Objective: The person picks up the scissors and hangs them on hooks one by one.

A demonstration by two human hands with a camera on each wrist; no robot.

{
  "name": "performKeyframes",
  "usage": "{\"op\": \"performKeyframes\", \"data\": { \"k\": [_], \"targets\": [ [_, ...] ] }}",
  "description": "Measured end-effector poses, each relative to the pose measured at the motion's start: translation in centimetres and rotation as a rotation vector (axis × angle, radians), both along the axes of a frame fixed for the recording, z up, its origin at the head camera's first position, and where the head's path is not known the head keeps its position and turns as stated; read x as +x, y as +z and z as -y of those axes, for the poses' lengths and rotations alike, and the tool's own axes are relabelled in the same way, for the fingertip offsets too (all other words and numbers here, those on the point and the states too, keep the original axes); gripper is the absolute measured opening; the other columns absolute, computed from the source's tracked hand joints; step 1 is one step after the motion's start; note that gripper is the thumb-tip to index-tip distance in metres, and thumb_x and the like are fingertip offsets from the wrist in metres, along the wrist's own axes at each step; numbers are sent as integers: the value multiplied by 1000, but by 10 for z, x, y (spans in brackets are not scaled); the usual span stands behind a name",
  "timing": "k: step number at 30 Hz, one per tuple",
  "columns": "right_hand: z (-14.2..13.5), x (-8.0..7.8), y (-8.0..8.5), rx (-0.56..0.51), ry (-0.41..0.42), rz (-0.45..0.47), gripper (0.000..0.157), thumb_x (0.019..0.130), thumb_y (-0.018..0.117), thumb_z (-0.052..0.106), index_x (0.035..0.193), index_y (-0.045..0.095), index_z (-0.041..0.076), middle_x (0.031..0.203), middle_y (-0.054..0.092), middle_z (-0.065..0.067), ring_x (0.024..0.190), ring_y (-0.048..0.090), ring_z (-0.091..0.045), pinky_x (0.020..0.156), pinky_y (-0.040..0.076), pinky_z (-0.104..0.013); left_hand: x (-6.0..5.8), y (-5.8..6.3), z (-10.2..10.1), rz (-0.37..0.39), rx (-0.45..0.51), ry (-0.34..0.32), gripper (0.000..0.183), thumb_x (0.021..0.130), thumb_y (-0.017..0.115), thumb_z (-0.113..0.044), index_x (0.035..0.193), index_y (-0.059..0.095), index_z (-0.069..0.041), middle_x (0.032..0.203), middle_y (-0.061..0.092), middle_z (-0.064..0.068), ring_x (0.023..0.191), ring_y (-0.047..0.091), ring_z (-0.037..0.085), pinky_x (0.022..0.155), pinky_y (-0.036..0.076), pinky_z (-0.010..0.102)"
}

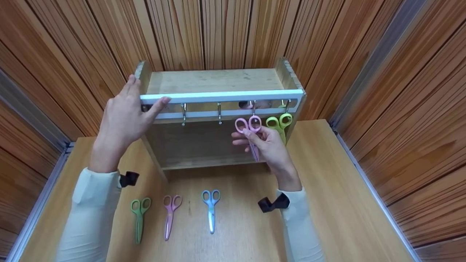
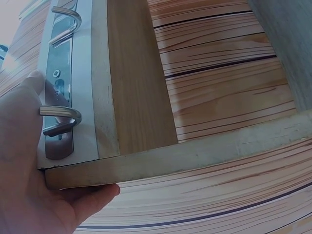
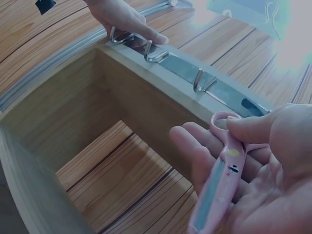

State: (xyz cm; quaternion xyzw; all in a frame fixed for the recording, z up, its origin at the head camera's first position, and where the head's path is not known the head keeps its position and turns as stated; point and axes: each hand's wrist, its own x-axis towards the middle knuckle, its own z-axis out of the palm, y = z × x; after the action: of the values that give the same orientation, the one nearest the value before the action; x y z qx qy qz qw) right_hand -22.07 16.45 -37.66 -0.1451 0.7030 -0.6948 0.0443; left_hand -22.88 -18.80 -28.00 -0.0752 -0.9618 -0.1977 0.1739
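Note:
My left hand [image 1: 125,112] grips the left front corner of a wooden shelf [image 1: 214,82], thumb over the white front rail [image 1: 222,96] and fingers along the outer side. In my right hand [image 1: 273,147] are pink scissors [image 3: 222,180], pinched by the handles with the thumb on top and the blades pointing down. Their finger loops overlap a metal hook [image 1: 254,107] on the rail in the head view. Yellow-green scissors [image 1: 279,125] hang from the rightmost hook, just beside the right hand.
On the table [image 1: 338,203] in front of the shelf lie green scissors [image 1: 139,222], another pink pair [image 1: 169,218] and blue scissors [image 1: 211,213]. Two bare hooks, a middle hook [image 1: 219,114] and one left of it [image 1: 184,114], stick out from the rail. Wood-panelled walls [image 1: 225,32] surround the table.

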Motion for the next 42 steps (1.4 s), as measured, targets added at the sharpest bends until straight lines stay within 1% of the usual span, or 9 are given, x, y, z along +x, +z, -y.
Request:
{"op": "performKeyframes", "data": {
  "k": [6, 12, 15, 19, 23, 31, 37, 40, 42],
  "targets": [
    [3, 2, -6, 20, -79, 3, 32, 105, 67, 21, 134, 69, 6, 121, 80, -11, 114, 77, -22, 97, 61, -32, 2, -6, 1, 11, 11, 1, 108, 97, 40, -81, 164, 28, 3, 173, 20, 26, 100, 61, 51, 71, 56, 54],
    [2, 4, -6, 150, -170, -42, 32, 103, 69, 17, 132, 70, 4, 124, 76, -13, 109, 70, -19, 89, 56, -23, 0, -2, 0, -14, 29, 7, 108, 97, 42, -81, 163, 30, 4, 172, 22, 27, 106, 61, 53, 78, 58, 60],
    [0, 7, -8, 200, -213, -38, 33, 102, 69, 17, 132, 69, 2, 127, 73, -17, 112, 68, -24, 96, 57, -28, 0, -1, -2, -27, 29, 5, 109, 97, 42, -81, 161, 31, 6, 172, 23, 28, 110, 60, 54, 84, 58, 62],
    [-4, 16, -13, 220, -269, -36, 39, 102, 70, 17, 137, 65, 1, 136, 70, -19, 127, 67, -32, 111, 55, -43, 1, -1, -4, -13, 28, 3, 110, 96, 42, -82, 162, 30, 5, 173, 22, 26, 110, 60, 54, 87, 58, 62],
    [-6, 30, -20, 218, -309, -40, 41, 102, 71, 18, 139, 63, 2, 136, 69, -17, 132, 65, -34, 114, 53, -48, 1, -2, -4, 9, 38, -3, 109, 96, 41, -82, 164, 27, 2, 174, 19, 24, 113, 59, 54, 89, 58, 62],
    [2, 57, -31, 322, -321, 20, 53, 101, 73, 24, 146, 56, 4, 148, 62, -18, 138, 59, -39, 118, 48, -54, 4, 0, 5, 19, 42, 27, 108, 96, 42, -81, 165, 25, 1, 175, 17, 23, 124, 55, 58, 102, 52, 68],
    [26, 73, -54, 357, -284, 71, 60, 100, 74, 25, 149, 52, 0, 155, 54, -24, 147, 49, -43, 123, 40, -57, 2, 1, 3, 13, 46, 22, 109, 96, 42, -81, 164, 27, 3, 174, 17, 24, 115, 58, 56, 91, 57, 64],
    [44, 79, -71, 429, -262, 41, 62, 99, 74, 29, 150, 52, 2, 146, 61, -25, 122, 66, -37, 114, 50, -56, 0, 1, 1, -9, 44, 11, 109, 97, 42, -81, 162, 30, 5, 173, 21, 26, 106, 60, 55, 78, 58, 60],
    [56, 84, -83, 463, -241, 46, 65, 98, 74, 32, 151, 50, 3, 120, 71, -20, 86, 70, -26, 90, 62, -45, -2, 1, 0, -23, 43, 3, 109, 97, 43, -81, 161, 31, 6, 172, 23, 28, 101, 61, 53, 72, 57, 57]
  ]
}}
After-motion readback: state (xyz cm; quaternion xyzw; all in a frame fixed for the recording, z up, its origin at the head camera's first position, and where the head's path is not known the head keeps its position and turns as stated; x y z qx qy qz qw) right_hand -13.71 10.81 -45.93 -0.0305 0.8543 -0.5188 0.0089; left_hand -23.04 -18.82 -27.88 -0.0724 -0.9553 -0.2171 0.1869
